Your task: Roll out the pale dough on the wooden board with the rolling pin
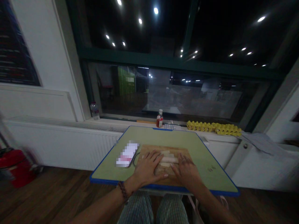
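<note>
My left hand (147, 166) lies palm down with its fingers stretched out over the left end of a pale cylinder (169, 160) that looks like a rolling pin. On the cylinder's right end rests my right hand (187, 169), flat, with its fingers apart. Flat pale pieces, perhaps dough, show behind and in front of the cylinder. All of this is on a wooden cutting board (149, 148). My palms hide both ends of the cylinder.
The board stands on a small green table (210, 169) with a blue rim. A phone (128, 154) lies left of my left hand. Along the windowsill are a small bottle (159, 119), yellow egg cartons (213, 127) and a clear plastic bottle (94, 110).
</note>
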A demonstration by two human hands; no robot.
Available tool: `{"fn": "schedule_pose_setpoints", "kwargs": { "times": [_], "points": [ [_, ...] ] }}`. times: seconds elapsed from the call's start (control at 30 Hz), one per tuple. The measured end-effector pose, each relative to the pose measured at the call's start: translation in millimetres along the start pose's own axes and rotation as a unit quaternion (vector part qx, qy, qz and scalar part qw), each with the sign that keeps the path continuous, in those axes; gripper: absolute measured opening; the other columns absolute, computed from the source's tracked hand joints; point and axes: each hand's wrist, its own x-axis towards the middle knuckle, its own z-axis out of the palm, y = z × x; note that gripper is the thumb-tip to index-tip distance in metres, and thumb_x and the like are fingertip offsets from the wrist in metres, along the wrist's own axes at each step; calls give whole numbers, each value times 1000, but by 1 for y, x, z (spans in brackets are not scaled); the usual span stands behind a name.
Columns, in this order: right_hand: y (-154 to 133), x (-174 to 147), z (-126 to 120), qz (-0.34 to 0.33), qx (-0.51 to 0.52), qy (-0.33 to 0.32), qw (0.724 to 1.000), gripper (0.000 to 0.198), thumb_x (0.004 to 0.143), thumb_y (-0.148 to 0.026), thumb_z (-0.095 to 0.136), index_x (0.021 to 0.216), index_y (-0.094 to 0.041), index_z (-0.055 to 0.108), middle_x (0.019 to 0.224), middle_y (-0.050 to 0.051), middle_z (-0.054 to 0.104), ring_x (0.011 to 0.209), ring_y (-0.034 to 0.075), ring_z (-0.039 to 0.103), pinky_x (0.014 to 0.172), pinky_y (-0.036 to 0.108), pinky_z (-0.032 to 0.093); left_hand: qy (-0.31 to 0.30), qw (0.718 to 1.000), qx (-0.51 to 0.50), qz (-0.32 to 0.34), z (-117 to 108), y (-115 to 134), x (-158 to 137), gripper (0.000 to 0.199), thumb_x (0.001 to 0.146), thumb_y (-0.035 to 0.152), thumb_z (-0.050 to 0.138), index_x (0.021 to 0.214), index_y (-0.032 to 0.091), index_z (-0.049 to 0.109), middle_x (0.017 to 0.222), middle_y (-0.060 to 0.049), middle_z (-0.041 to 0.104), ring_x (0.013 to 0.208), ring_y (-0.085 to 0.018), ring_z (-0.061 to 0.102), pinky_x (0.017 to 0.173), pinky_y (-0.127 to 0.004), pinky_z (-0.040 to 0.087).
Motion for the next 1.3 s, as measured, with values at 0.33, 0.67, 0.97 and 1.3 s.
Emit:
{"fn": "schedule_pose_setpoints", "kwargs": {
  "times": [0.33,0.67,0.97,1.3],
  "points": [
    [9,47,-15,-27,11,-66,997,47,100,-25,27,137,-18,54,139,16,54,136,27,42,108,49,35,-12,999,-23,24,1,-12,15,70,86,71,46,133,20,51,146,-10,49,135,-28,43,112,-46,33],
    [-27,62,-19,6,86,-106,991,48,96,-24,29,129,-12,61,138,13,56,133,23,46,115,38,26,-20,999,-28,37,-5,-10,12,69,88,68,45,140,21,46,148,-10,48,137,-28,41,113,-46,31],
    [-26,57,-19,6,72,-125,990,48,95,-24,31,131,-11,60,135,14,59,132,23,48,114,39,26,-12,993,45,-105,7,-21,46,48,102,39,26,137,18,50,135,-11,60,127,-27,53,106,-46,36],
    [-27,49,-18,1,83,-92,992,47,96,-22,33,133,-10,58,135,14,58,131,22,49,114,36,29,16,993,89,-69,10,-11,38,45,97,25,35,136,15,54,139,-8,58,131,-24,49,111,-42,33]
  ]
}}
